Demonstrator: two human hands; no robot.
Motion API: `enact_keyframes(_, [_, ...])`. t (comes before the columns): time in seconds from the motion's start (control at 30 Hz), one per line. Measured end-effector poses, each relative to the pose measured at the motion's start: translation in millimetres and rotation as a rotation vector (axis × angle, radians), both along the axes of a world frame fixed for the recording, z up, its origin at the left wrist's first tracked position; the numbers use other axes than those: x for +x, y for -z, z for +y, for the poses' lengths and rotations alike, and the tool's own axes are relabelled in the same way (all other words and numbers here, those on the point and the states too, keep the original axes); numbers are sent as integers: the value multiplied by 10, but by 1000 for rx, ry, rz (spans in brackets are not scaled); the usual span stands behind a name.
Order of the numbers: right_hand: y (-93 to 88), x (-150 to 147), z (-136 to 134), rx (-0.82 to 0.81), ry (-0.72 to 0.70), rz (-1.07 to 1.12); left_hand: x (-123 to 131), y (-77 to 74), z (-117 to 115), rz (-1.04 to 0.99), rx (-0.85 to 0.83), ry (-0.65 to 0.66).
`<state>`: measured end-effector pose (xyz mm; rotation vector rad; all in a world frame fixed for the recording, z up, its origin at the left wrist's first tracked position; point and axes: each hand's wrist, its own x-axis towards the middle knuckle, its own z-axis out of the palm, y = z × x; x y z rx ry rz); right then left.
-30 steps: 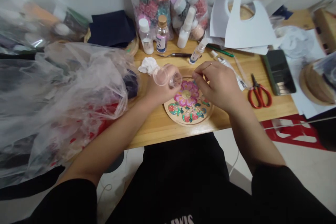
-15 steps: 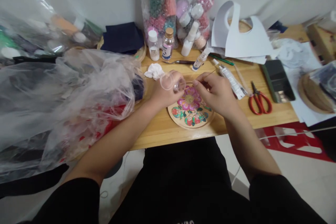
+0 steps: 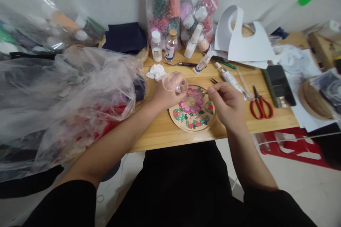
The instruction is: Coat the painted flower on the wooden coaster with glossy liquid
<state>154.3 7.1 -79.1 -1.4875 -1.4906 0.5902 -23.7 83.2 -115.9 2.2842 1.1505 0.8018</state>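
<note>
My left hand (image 3: 172,92) is closed around a small clear plastic cup (image 3: 169,83), tilted on its side above the left rim of a round wooden board (image 3: 174,123). A thin gold wire (image 3: 195,93) runs from near the left fingers to my right hand (image 3: 226,103), pinched between thumb and forefinger. On the board, a pink-purple flower (image 3: 191,100) sits above red and green strawberry shapes (image 3: 194,122). Two dark pointed tips (image 3: 213,81) show just behind the right hand; whether it holds them I cannot tell.
Behind the hands are crumpled white tissue (image 3: 156,72), a dark-handled tool (image 3: 188,64) and small bottles (image 3: 170,46). To the right lie a white tube (image 3: 231,78), red-handled pliers (image 3: 261,104) and a phone (image 3: 279,87). Clear plastic sheeting (image 3: 101,81) covers the left side.
My right hand has moved right and slightly down, away from the left, uncovering more of the board and stretching the wire's visible length. My left hand stays almost still.
</note>
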Motion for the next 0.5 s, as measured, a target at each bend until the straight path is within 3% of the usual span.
enact_keyframes(0.27, [141,105,-651,36,119,5,6,6,1,1,-2,-9])
enact_keyframes(0.4, [269,75,-774,12,232,11,14,23,11,-11,5,-21])
enact_keyframes(0.5, [337,52,-786,-12,226,30,17,24,15,-7,14,-17])
